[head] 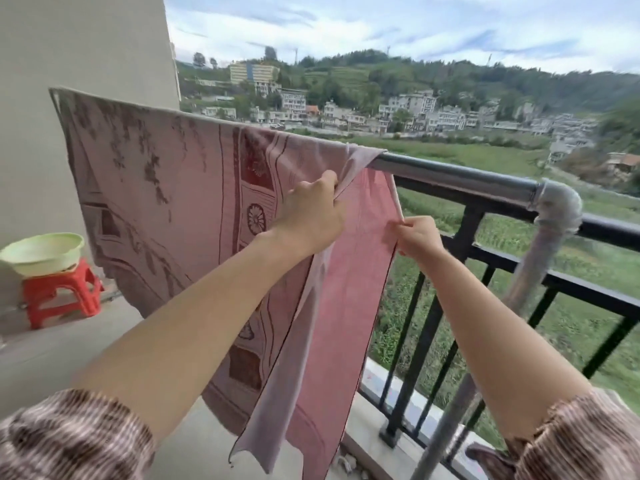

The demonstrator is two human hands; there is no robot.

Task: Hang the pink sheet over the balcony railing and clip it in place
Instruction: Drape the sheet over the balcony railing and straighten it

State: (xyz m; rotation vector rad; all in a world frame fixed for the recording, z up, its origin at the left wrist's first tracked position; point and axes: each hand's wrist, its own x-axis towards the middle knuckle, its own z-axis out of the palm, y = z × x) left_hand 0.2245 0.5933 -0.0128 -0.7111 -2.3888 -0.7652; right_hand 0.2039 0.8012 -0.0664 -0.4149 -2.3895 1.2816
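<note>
The pink sheet (180,202), patterned with dark red flowers and bands, hangs over the metal top rail (457,176) of the balcony railing and covers its left stretch up to the wall. My left hand (311,216) grips a bunched fold of the sheet just below the rail. My right hand (417,237) pinches the sheet's right edge a little lower, in front of the black bars. Between the two hands the plain pink underside hangs down in a long flap. No clip is in view.
A green plastic basin (41,252) sits on a red stool (60,292) against the wall at left. A grey pipe elbow (557,206) joins the rail to a slanting pole at right. Black railing bars (429,327) stand on a concrete curb; fields and houses lie beyond.
</note>
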